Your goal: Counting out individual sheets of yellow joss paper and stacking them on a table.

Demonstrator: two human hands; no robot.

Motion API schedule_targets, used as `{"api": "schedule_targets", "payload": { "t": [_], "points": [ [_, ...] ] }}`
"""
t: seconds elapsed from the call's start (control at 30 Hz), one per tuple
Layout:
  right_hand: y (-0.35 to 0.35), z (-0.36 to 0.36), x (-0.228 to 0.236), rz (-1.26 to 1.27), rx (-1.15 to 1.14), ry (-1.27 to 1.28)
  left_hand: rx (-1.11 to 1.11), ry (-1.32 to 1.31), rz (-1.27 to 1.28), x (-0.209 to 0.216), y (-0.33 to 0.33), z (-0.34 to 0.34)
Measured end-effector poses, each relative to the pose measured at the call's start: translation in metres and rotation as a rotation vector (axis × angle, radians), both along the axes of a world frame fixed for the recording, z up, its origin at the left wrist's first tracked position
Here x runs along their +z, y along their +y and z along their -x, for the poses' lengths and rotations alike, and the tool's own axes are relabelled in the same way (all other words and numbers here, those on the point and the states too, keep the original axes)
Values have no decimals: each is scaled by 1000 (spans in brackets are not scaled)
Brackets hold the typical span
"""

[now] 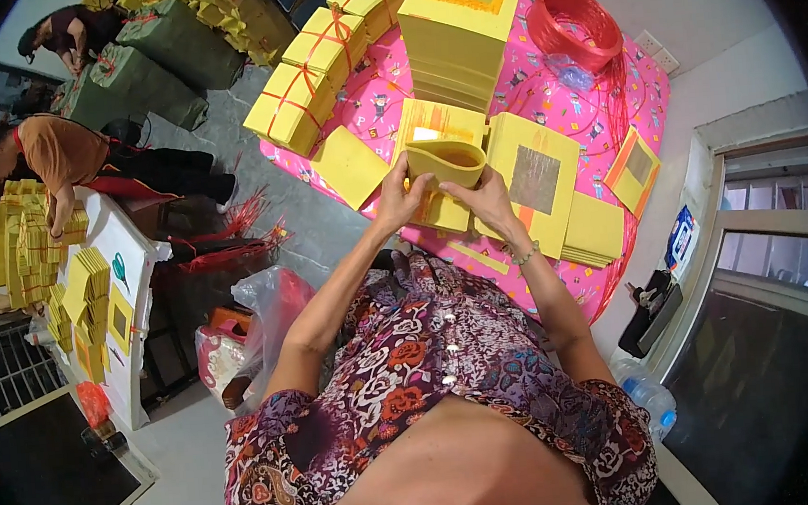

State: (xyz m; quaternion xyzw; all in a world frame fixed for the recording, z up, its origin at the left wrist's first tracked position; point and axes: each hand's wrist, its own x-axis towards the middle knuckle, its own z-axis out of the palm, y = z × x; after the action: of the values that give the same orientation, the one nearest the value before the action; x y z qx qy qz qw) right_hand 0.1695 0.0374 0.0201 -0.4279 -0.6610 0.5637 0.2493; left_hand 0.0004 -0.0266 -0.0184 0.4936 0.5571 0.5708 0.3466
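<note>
Both hands grip a small stack of yellow paper (430, 168), which bows so a rounded gap shows at its top. My left hand (401, 199) is closed on its left end, thumb on the near side. My right hand (487, 197) pinches the other end the same way. Under and behind the bent stack lies a yellow paper pile (443, 116) with an orange-marked top. Just right of my right hand is another yellow pile (559, 150) bearing a silvery-grey square. A loose yellow sheet stack (350, 167) lies to the left.
The table has a pink patterned cover (535, 285). At its back stand a tall yellow paper stack (453, 59), red-tied bundles (290, 108) and a red twine coil (548, 27). Left, a person in a brown shirt (69, 151) works at a white table (130, 274); another person (74, 36) bends farther back.
</note>
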Motion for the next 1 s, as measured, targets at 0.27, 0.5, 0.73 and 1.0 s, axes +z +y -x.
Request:
{"api": "schedule_targets", "payload": {
  "t": [0.27,0.5,0.73,1.0],
  "points": [
    [8,-10,40,156,75,126,-147,-295,22,55,-2,-10],
    [2,-13,61,89,-4,305,-241,-389,86,95,-6,-17],
    [8,-11,67,172,-34,356,-279,-505,206,111,9,-11],
    [13,-7,68,203,-51,314,-267,-505,315,110,18,-8]
  ]
}}
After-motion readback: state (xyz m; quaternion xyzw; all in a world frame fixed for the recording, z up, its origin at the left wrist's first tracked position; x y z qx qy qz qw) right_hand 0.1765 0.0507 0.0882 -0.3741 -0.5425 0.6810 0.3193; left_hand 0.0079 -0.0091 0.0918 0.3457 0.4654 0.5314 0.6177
